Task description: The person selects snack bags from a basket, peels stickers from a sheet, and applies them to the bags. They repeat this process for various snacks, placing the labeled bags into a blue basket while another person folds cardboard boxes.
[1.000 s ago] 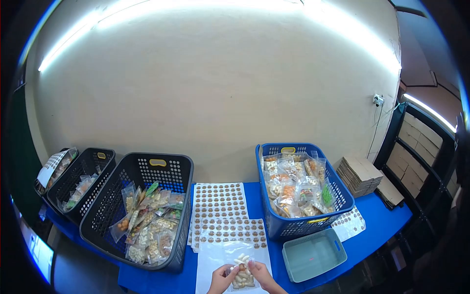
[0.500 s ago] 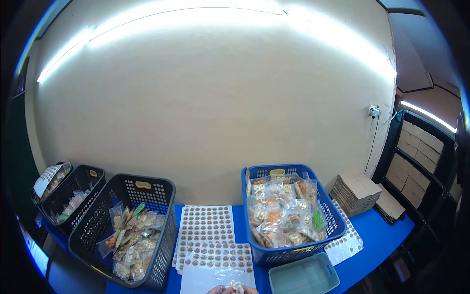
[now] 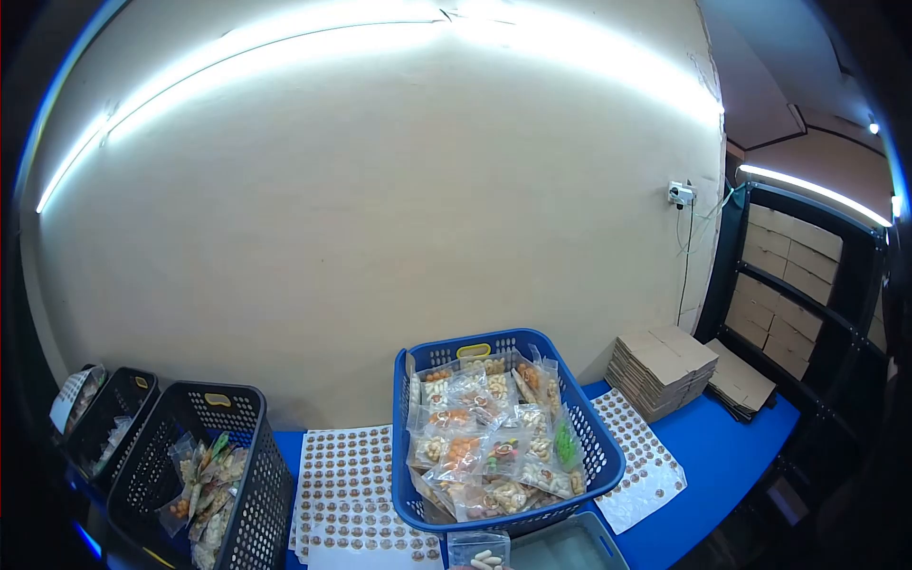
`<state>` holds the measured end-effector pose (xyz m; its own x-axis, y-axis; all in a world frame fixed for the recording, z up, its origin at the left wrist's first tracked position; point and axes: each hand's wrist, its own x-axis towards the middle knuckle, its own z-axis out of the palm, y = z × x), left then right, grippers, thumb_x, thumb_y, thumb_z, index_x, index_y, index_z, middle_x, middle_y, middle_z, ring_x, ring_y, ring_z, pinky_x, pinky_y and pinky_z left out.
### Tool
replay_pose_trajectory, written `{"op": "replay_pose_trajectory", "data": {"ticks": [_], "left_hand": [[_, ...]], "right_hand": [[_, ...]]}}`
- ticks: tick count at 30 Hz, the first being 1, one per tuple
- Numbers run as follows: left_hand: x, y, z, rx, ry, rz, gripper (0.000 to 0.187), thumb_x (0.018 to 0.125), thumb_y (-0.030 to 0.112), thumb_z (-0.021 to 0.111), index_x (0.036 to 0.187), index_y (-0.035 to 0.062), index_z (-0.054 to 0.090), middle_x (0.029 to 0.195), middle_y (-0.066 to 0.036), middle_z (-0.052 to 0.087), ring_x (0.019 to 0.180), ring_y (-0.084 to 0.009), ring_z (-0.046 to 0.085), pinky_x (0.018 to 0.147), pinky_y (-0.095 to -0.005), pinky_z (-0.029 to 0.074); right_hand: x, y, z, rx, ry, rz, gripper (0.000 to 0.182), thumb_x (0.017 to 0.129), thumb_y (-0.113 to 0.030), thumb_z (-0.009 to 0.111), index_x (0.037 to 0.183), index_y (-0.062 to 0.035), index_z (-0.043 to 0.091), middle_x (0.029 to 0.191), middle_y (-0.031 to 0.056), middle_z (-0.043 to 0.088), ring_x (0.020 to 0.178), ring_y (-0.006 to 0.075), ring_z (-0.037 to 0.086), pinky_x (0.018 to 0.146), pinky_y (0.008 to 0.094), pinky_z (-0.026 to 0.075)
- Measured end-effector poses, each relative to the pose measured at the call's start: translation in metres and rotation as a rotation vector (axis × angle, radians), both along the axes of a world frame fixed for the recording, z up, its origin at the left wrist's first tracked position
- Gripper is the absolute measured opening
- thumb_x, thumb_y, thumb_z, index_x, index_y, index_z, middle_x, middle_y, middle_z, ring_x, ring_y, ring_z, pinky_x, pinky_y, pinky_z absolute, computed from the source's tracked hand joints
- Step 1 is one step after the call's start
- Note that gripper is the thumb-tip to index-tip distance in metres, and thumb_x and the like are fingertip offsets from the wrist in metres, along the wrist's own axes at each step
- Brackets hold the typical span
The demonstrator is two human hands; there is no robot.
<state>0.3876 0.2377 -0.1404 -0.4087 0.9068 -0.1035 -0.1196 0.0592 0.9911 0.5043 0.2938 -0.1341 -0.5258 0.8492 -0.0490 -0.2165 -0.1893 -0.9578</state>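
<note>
A small clear bag with white pieces in it shows at the bottom edge, in front of the blue basket and left of the grey-green tray. My left hand and my right hand cannot be made out; whatever holds the bag is cut off by the frame edge. Many filled clear packets fill the blue basket. Sticker sheets lie on the blue table to its left, with a plain white sheet over their lower part.
Black baskets with packets stand on the left. Right of the blue basket lies another sticker sheet. Flat cardboard stacks stand behind it on the blue table. A dark rack with cartons is at the far right.
The view has turned right, so the baskets and sheets appear farther left and lower. The bag has come up beside the tray; the hands seen earlier at the bottom edge have dropped out of sight.
</note>
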Motion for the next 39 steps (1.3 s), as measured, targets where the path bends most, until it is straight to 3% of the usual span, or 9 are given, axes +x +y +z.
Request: {"op": "replay_pose_trajectory", "data": {"ticks": [5, 13, 18, 22, 25, 29, 34, 37, 39], "left_hand": [[0.001, 0.017, 0.014, 0.043, -0.048, -0.028, 0.022, 0.082, 0.019, 0.056, 0.095, 0.0005, 0.057, 0.081, -0.004, 0.059, 0.07, -0.0096, 0.054, 0.059, -0.0219, 0.044], [0.009, 0.015, 0.011, 0.146, -0.205, 0.237, 0.028, 0.088, 0.024, 0.046, 0.095, -0.0005, 0.056, 0.08, -0.005, 0.059, 0.073, -0.012, 0.055, 0.063, -0.0238, 0.046], [-0.001, 0.004, 0.032, 0.102, 0.11, 0.324, 0.029, 0.09, 0.022, 0.041, 0.085, -0.0015, 0.058, 0.073, -0.004, 0.057, 0.064, -0.0101, 0.051, 0.06, -0.0246, 0.042], [-0.009, -0.013, 0.055, 0.125, 0.186, 0.308, 0.028, 0.09, 0.02, 0.04, 0.081, -0.0005, 0.056, 0.072, -0.004, 0.056, 0.062, -0.0109, 0.051, 0.057, -0.0241, 0.042], [-0.009, -0.026, 0.045, -0.025, 0.21, 0.187, 0.024, 0.089, 0.015, 0.038, 0.08, 0.0, 0.054, 0.072, -0.007, 0.057, 0.062, -0.0134, 0.053, 0.055, -0.0259, 0.042], [0.007, -0.03, 0.063, 0.211, 0.877, -0.008, 0.012, 0.079, 0.003, 0.042, 0.082, 0.0001, 0.053, 0.072, -0.015, 0.055, 0.065, -0.0275, 0.056, 0.059, -0.0317, 0.044], [0.014, -0.033, 0.065, -0.085, 0.689, 0.115, 0.015, 0.079, 0.007, 0.044, 0.087, 0.0031, 0.056, 0.08, -0.016, 0.057, 0.072, -0.0254, 0.057, 0.066, -0.0325, 0.044], [-0.002, -0.024, 0.048, 0.124, 0.874, 0.432, 0.022, 0.083, 0.016, 0.051, 0.069, 0.0006, 0.057, 0.054, -0.005, 0.053, 0.049, -0.0144, 0.051, 0.048, -0.026, 0.04], [0.001, -0.024, 0.083, 0.195, 0.86, 0.477, 0.025, 0.084, 0.014, 0.046, 0.064, 0.0007, 0.054, 0.053, -0.01, 0.051, 0.047, -0.0207, 0.052, 0.047, -0.029, 0.04]], "right_hand": [[-0.001, 0.026, -0.064, -0.239, 0.145, 0.119, 0.034, 0.083, -0.027, 0.054, 0.107, -0.0023, 0.052, 0.091, 0.0047, 0.057, 0.075, 0.0098, 0.054, 0.063, 0.0237, 0.046], [0.021, 0.023, -0.001, 0.087, -0.122, 0.312, 0.029, 0.078, -0.008, 0.059, 0.105, -0.0005, 0.051, 0.089, 0.006, 0.058, 0.076, 0.011, 0.055, 0.064, 0.0234, 0.047], [0.01, 0.003, -0.045, 0.093, -0.202, 0.278, 0.03, 0.078, -0.012, 0.059, 0.104, -0.0009, 0.05, 0.088, 0.0039, 0.057, 0.075, 0.009, 0.05, 0.065, 0.0245, 0.045], [0.016, 0.009, 0.005, 0.251, -0.028, 0.226, 0.032, 0.077, -0.017, 0.062, 0.103, -0.0025, 0.051, 0.089, 0.0054, 0.055, 0.077, 0.0126, 0.051, 0.067, 0.0281, 0.044], [0.026, 0.023, 0.043, 0.625, -0.267, 0.147, 0.033, 0.075, -0.018, 0.064, 0.102, -0.0034, 0.051, 0.09, 0.0087, 0.055, 0.079, 0.0178, 0.054, 0.068, 0.0303, 0.044], [0.017, 0.024, 0.023, 0.893, -0.386, 0.379, 0.02, 0.075, -0.018, 0.06, 0.086, -0.0023, 0.058, 0.073, 0.0152, 0.056, 0.067, 0.0296, 0.055, 0.061, 0.032, 0.044], [0.007, -0.006, 0.047, 0.802, -0.166, 0.16, 0.014, 0.077, -0.014, 0.054, 0.077, -0.0003, 0.057, 0.067, 0.0171, 0.054, 0.06, 0.032, 0.053, 0.055, 0.0357, 0.041], [0.017, -0.018, 0.072, 0.667, -0.254, 0.246, 0.013, 0.076, -0.012, 0.054, 0.075, -0.0002, 0.058, 0.067, 0.0166, 0.054, 0.061, 0.0317, 0.053, 0.056, 0.036, 0.041], [0.016, -0.024, 0.068, 0.72, -0.177, 0.152, 0.014, 0.076, -0.012, 0.054, 0.067, 0.0002, 0.055, 0.063, 0.0163, 0.051, 0.058, 0.0317, 0.051, 0.053, 0.0369, 0.039]]}}
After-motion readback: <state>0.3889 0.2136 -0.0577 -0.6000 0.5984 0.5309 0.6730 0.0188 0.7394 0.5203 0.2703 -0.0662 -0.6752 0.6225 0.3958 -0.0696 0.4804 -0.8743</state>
